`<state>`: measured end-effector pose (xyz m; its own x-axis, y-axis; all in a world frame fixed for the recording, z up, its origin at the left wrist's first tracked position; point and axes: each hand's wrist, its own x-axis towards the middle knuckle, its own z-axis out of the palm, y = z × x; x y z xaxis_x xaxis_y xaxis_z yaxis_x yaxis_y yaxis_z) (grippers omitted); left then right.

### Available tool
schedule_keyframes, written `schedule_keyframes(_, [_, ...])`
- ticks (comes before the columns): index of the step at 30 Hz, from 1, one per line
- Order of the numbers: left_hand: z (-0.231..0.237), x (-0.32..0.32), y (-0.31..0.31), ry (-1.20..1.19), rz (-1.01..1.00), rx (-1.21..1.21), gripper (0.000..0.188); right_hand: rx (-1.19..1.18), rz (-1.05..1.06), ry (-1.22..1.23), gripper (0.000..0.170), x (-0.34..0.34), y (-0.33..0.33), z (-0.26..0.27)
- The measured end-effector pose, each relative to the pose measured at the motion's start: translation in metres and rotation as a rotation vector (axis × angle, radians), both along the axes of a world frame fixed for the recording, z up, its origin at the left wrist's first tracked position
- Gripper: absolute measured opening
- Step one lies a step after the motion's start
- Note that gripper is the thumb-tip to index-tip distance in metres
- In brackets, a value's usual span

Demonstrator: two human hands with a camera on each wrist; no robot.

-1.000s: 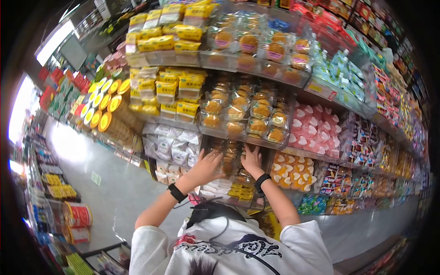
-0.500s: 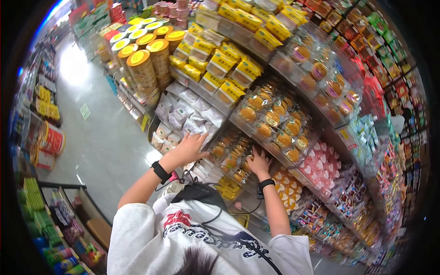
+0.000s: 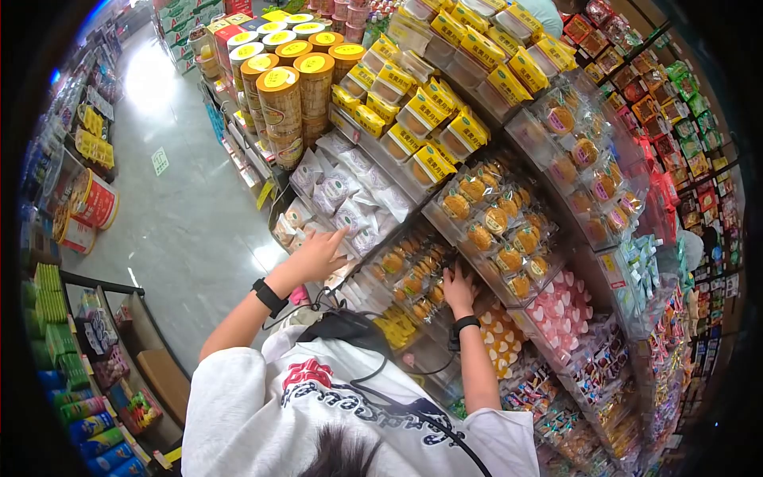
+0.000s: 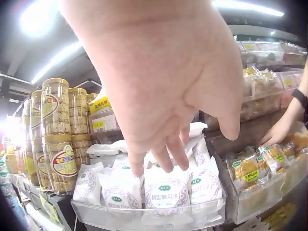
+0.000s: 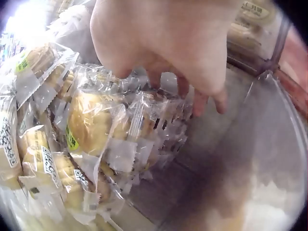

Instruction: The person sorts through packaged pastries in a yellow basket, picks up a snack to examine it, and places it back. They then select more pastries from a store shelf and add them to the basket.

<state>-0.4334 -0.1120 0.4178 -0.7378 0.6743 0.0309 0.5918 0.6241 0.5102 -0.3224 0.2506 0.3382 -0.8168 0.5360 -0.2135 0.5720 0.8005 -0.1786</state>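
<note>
My left hand [image 3: 316, 256] hovers at the front of a bin of white mooncake packets [image 3: 350, 215], its fingers loosely extended. In the left wrist view, the fingertips overlap the white packets with purple print, and nothing is held. My right hand [image 3: 458, 290] reaches into the neighbouring bin of clear-wrapped pastries [image 3: 413, 278]. In the right wrist view, its fingers [image 5: 198, 103] point downward along the side of the stacked pastries [image 5: 91, 125], touching their wrappers. Part of those fingers is hidden behind the packets.
Clear bin walls [image 5: 279, 130] edge the pastries. Yellow-wrapped boxes [image 3: 429, 111] and tall biscuit jars [image 3: 282, 107] stand behind. A shelf of round pastries [image 3: 497, 230] overhangs near my right hand. Pink heart-printed packets [image 3: 560, 310] lie to the right; the floor aisle [image 3: 175, 207] runs left.
The head view has turned, bringing the shelves across at a slant. My left hand has shifted left from the pastry bin to the white packets. My right hand stays in the pastry bin.
</note>
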Motion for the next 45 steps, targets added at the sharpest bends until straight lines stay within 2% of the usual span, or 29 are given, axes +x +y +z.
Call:
schedule_keyframes(4, [0.002, 0.001, -0.001, 0.003, 0.001, -0.018, 0.070, -0.021, 0.050, -0.010, 0.064, 0.001, 0.003, 0.004])
schedule_keyframes(6, [0.000, 0.001, 0.001, 0.008, 0.004, -0.038, 0.070, -0.129, 0.019, 0.124, 0.068, 0.000, 0.010, -0.004])
schedule_keyframes(8, [-0.001, 0.002, 0.002, 0.023, 0.005, -0.043, 0.070, -0.187, 0.001, 0.157, 0.071, -0.003, 0.015, -0.013])
schedule_keyframes(13, [0.001, 0.005, 0.004, 0.023, 0.002, -0.070, 0.070, -0.169, -0.008, 0.021, 0.075, -0.020, 0.010, -0.009])
schedule_keyframes(16, [0.003, 0.006, 0.004, 0.001, 0.009, -0.057, 0.070, -0.237, -0.019, -0.061, 0.070, -0.022, 0.007, 0.014])
schedule_keyframes(19, [0.006, 0.009, 0.003, -0.025, 0.020, -0.045, 0.069, -0.244, -0.002, -0.047, 0.069, -0.017, 0.013, 0.005])
schedule_keyframes(21, [0.011, 0.010, 0.002, -0.055, 0.019, -0.063, 0.068, -0.282, 0.058, 0.080, 0.064, -0.018, 0.032, -0.022])
schedule_keyframes(23, [0.012, 0.010, -0.002, -0.039, 0.027, -0.074, 0.068, -0.325, 0.069, 0.210, 0.058, -0.014, 0.035, -0.027])
schedule_keyframes(25, [0.009, 0.010, -0.005, -0.026, 0.032, -0.077, 0.068, -0.362, 0.029, 0.339, 0.050, -0.003, 0.028, -0.005])
schedule_keyframes(28, [0.003, 0.007, -0.012, -0.025, 0.040, -0.080, 0.069, -0.201, -0.015, 0.432, 0.045, 0.016, 0.015, 0.002])
schedule_keyframes(29, [0.004, 0.007, -0.014, -0.036, 0.044, -0.085, 0.069, -0.254, -0.059, 0.424, 0.045, 0.023, 0.007, 0.006])
schedule_keyframes(33, [0.000, 0.007, -0.015, -0.061, 0.038, -0.098, 0.070, -0.180, 0.129, 0.265, 0.050, 0.041, -0.017, 0.008])
schedule_keyframes(36, [-0.005, 0.009, -0.010, -0.034, 0.030, -0.117, 0.071, -0.277, -0.105, 0.074, 0.052, 0.027, -0.028, 0.033])
schedule_keyframes(40, [-0.001, 0.015, -0.002, 0.004, 0.005, -0.109, 0.072, -0.142, -0.152, -0.005, 0.059, 0.009, -0.030, 0.033])
schedule_keyframes(45, [0.009, 0.025, -0.006, 0.006, 0.037, -0.119, 0.074, -0.115, -0.166, 0.035, 0.062, 0.007, -0.035, 0.026])
